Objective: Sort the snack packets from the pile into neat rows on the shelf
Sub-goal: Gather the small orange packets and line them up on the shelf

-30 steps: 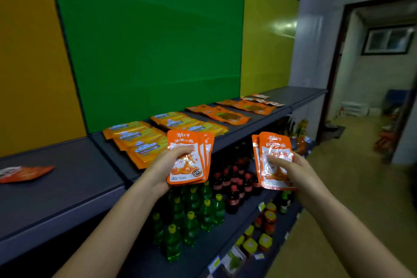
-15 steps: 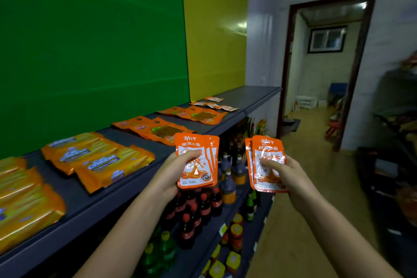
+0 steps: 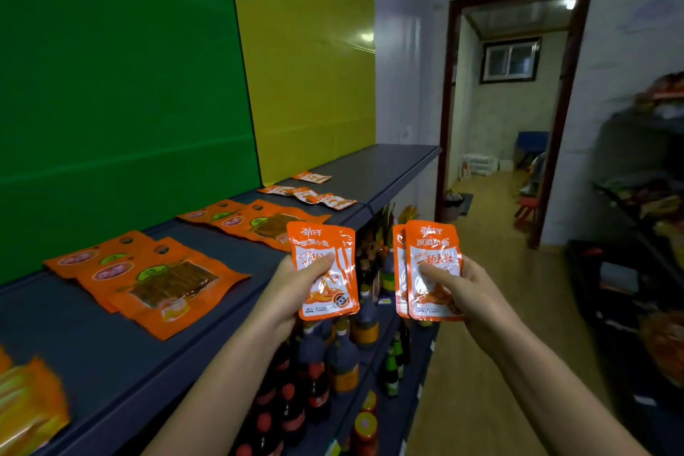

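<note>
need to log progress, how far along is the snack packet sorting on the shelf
Partly done. Large orange flat packets lie overlapped in groups on the dark grey metal shelf; a few small orange-and-white packets lie further along. In hand: the left hand and right hand each hold a fan of small orange foil packets, not yet shelved.
</note>
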Demonstrator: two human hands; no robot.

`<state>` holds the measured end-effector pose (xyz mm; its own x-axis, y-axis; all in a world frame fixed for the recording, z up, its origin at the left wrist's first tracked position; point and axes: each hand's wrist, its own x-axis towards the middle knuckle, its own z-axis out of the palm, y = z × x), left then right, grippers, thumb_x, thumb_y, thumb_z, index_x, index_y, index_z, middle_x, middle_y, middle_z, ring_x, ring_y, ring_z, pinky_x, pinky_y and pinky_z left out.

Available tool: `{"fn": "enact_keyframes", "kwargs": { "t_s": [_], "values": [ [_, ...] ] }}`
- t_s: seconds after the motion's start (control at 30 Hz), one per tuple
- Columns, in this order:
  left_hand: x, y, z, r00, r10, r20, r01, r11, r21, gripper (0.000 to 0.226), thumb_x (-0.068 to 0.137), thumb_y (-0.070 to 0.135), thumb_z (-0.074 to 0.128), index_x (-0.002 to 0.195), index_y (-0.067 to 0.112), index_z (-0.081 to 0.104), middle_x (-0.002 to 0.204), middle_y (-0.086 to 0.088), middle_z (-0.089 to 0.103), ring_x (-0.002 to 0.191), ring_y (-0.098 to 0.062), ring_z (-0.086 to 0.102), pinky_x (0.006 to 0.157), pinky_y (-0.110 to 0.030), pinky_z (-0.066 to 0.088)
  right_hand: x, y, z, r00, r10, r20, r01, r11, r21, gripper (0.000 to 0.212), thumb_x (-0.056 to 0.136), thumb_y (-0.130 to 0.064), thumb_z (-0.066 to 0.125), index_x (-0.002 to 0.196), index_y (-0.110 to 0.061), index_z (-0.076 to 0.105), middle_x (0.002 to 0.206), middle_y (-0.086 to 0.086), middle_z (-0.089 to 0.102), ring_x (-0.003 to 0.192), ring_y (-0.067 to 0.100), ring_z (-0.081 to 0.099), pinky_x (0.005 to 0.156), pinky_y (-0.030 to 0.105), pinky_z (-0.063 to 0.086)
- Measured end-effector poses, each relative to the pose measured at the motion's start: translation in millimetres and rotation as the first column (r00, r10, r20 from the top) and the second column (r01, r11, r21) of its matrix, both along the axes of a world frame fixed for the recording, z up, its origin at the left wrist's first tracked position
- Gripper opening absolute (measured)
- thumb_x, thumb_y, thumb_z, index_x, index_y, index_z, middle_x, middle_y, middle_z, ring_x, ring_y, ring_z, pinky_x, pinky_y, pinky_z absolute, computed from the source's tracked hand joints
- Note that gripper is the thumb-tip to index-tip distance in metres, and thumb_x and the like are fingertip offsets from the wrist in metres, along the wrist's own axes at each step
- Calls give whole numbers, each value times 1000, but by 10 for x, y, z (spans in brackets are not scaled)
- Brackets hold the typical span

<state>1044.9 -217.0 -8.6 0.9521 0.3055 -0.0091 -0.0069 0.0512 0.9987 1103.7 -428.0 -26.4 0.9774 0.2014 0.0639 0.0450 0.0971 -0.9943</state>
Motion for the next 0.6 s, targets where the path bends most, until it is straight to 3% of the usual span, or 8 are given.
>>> {"fn": "enact_keyframes", "kwargs": {
  "t_s": [0.13, 0.27, 0.6],
  "values": [
    [474, -172, -45, 1000, 30, -4, -30, 999, 29, 25, 89, 22, 60, 111, 13, 62, 101, -8, 72, 78, -18, 70, 65, -28, 56, 515, -91, -27, 998, 68, -14, -67, 997, 26, 12, 85, -14, 64, 97, -11, 62, 83, 6, 71, 57, 12, 68, 47, 22, 52],
    [974, -394, -40, 996, 88, 15, -88, 995, 36, 14, 88, 22, 61, 101, 18, 62, 94, -5, 72, 74, -16, 69, 64, -27, 56, 1111, -217, 3, 990, 139, -15, -138, 990, 36, 17, 86, -14, 64, 102, -9, 62, 88, 7, 71, 68, 18, 68, 57, 26, 53],
    [2033, -997, -6, 978, 205, 49, -203, 978, -37, 13, 89, 26, 58, 102, 25, 57, 96, 0, 72, 72, -12, 71, 61, -24, 57, 2354, -306, 119, 935, 353, -2, -353, 934, 47, 13, 85, -11, 65, 98, -10, 63, 89, 6, 72, 63, 11, 71, 56, 23, 57]
  ]
}}
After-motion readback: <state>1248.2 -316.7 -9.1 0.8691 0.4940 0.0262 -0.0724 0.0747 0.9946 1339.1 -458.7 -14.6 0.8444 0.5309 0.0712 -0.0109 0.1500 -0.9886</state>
